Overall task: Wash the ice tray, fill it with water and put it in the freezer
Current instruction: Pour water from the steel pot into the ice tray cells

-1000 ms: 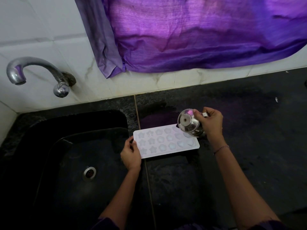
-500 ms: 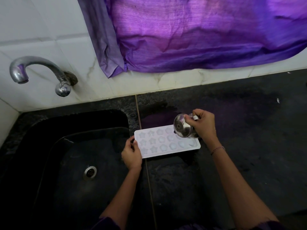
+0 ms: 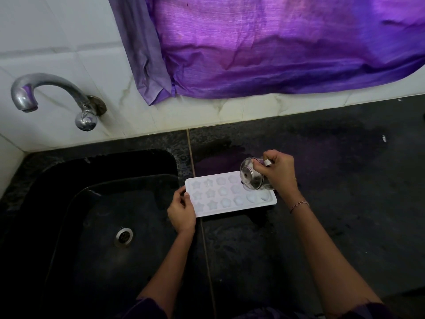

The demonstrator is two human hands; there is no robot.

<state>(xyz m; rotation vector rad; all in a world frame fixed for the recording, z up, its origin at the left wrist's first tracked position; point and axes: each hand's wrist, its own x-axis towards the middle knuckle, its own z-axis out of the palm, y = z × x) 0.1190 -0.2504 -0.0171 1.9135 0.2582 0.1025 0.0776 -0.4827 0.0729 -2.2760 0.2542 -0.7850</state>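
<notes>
A right hand (image 3: 279, 173) grips a small steel cup (image 3: 250, 176) by its rim, fingers curled tight around it. The cup is tipped on its side with its base turned toward the camera, above the far right corner of a white ice tray (image 3: 232, 207). Whether water is leaving the cup cannot be told. Below and to the left of that grip, the left hand (image 3: 181, 211) pinches the tray's left end, thumb on top. The tray lies flat on a wet black counter (image 3: 333, 203), its star and round moulds facing up and its left end reaching the edge of a black sink (image 3: 69, 226). A thin bracelet (image 3: 299, 205) circles the right wrist just behind the grip. Further left, a steel drain (image 3: 124, 236) sits in the sink floor. A curved metal tap (image 3: 53, 88) juts from the white tiled wall (image 3: 57, 31) beyond it. Behind the hands, a purple cloth (image 3: 276, 47) hangs down the wall.
</notes>
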